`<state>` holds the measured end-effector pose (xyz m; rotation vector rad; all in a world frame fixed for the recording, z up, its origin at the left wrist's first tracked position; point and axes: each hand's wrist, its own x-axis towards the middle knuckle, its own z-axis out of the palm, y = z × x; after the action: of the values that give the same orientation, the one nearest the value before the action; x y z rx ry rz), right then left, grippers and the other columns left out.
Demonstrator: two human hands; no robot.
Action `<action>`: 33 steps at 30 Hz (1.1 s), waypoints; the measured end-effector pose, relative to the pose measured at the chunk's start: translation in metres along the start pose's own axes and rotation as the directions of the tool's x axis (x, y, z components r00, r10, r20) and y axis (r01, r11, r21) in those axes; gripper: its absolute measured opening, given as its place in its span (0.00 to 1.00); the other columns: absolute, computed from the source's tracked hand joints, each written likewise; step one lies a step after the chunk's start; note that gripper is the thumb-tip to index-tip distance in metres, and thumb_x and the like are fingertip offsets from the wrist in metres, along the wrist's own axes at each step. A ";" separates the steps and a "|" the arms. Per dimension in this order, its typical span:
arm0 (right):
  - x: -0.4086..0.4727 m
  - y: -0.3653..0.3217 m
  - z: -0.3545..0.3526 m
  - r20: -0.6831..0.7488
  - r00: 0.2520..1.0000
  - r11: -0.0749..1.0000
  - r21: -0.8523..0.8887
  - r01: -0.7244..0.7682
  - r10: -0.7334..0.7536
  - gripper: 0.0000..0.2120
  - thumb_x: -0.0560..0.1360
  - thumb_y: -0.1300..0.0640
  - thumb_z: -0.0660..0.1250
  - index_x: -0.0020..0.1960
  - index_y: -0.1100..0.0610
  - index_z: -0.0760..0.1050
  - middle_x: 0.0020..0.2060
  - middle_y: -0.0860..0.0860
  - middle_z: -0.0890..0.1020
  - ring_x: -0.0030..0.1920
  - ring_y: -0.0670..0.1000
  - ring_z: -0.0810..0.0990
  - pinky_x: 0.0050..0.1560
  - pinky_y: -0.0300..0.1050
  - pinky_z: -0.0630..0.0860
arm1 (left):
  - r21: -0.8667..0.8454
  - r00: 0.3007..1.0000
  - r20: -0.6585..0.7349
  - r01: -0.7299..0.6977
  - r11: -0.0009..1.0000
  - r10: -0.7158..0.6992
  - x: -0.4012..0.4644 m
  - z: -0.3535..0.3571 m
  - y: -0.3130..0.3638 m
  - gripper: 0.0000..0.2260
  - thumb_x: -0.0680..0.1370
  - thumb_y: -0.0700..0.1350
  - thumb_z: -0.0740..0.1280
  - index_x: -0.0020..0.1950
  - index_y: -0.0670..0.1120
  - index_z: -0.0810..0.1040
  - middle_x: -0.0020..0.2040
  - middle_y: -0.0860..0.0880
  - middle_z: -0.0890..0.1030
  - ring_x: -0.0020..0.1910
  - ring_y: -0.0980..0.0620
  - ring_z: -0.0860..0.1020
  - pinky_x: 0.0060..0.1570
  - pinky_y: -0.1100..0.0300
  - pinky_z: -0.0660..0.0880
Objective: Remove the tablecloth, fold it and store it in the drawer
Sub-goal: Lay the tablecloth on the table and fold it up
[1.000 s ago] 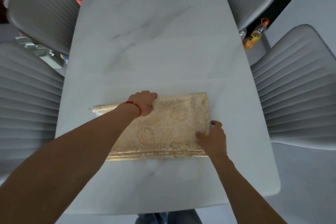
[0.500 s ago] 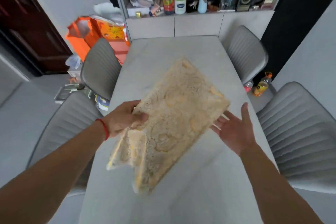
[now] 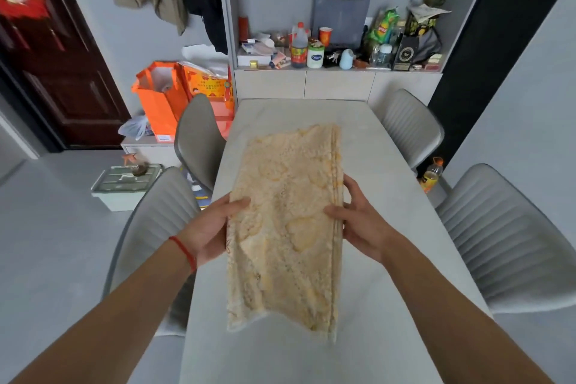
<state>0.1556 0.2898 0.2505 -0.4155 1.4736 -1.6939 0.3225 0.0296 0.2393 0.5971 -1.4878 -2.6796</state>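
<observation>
Grey chairs [image 3: 199, 137] — dark door [image 3: 62, 65]

Home dining room: marble table [image 3: 389, 165], padded chairs [image 3: 511, 243], cluttered sideboard [image 3: 336, 84].

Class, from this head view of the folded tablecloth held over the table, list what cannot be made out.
- Fingers under the tablecloth: head view, hidden by the cloth; only the thumbs of left hand and right hand show.
- Table near edge: cut off by the frame bottom.
- Storage drawer: none identifiable.
- Shelf bottle labels: too small.
</observation>
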 end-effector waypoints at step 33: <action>-0.094 -0.131 -0.070 0.026 0.953 0.941 -0.151 0.303 -0.302 0.17 0.81 0.70 0.63 0.53 0.51 0.85 0.41 0.56 0.85 0.42 0.58 0.81 0.41 0.50 0.78 | 0.544 0.891 0.169 -0.441 0.714 0.422 -0.060 0.154 0.074 0.29 0.79 0.22 0.54 0.29 0.48 0.79 0.32 0.49 0.83 0.27 0.55 0.79 0.23 0.67 0.72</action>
<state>0.1137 0.4022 0.3790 -0.7612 1.6078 -1.8187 0.3139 0.1261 0.3917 0.1581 -2.1368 -1.8828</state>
